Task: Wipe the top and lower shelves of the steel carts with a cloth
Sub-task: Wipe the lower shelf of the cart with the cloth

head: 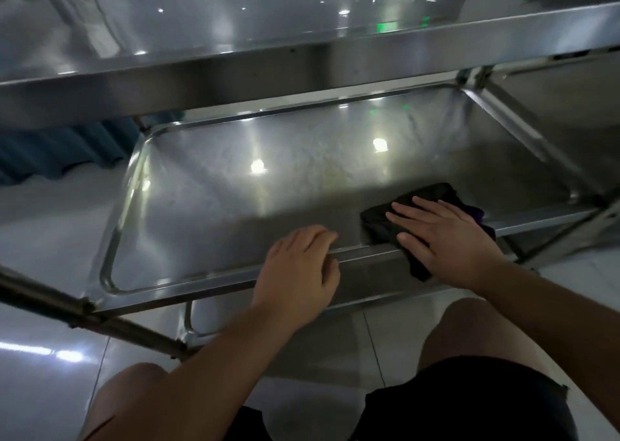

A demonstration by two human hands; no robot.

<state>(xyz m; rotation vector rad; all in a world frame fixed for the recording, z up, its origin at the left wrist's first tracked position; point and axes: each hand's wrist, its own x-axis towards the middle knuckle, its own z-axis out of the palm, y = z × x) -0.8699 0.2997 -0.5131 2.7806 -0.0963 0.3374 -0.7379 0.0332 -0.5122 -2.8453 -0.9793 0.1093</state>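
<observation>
- The lower shelf [235, 185] of the steel cart is a shallow tray with a raised rim; the only thing lying in it is a dark cloth [396, 219], at its near right part, with one corner draped over the near rim.
- The right hand [446, 236] lies flat on the cloth, fingers straight and slightly spread, pressing it onto the shelf.
- The left hand [298, 263] rests on the near rim of the same shelf, just left of the cloth, fingers curled over the edge.
- The top shelf [302, 21] overhangs above and covers the far part of the lower one.
- A steel bar [67, 309] of the frame crosses the lower left.
- A second steel cart [570, 98] stands just to the right.
- Below are the person's bare knees, dark shorts [469, 400] and a glossy tiled floor [43, 226].
- Blue fabric [60, 152] shows at far left.
</observation>
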